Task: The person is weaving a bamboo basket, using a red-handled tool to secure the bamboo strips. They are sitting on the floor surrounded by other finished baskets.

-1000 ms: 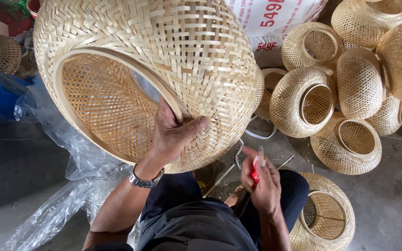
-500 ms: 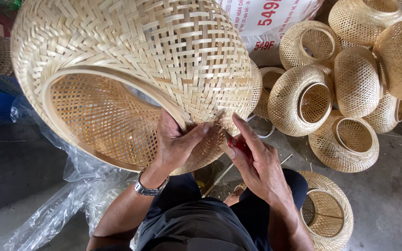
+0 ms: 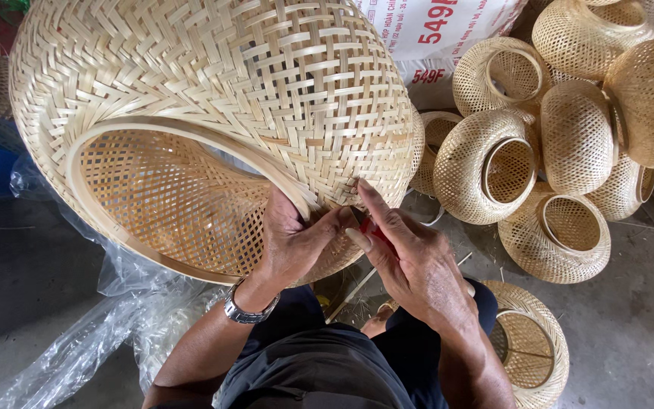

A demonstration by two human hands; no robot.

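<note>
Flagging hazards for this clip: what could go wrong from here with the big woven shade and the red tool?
1. The right hand holds a small red tool close to the left hand's thumb at the rim; a slip could nick it.
2. The large woven bamboo shade is steadied by the left hand's grip alone; it might roll or tip.
3. The pile of smaller shades sits close and could get knocked.

Both hands up close together, fingers nearly meeting.

L hand point(image 3: 294, 241): forearm rising from lower left, wrist w/ metal watch band, palm away from cam, thumb out to the right, fingers curled in a grip. R hand point(image 3: 410, 261): forearm from lower right, back of hand to cam, index finger straight & pointing up-left, thumb pinched in on something small and red.
</note>
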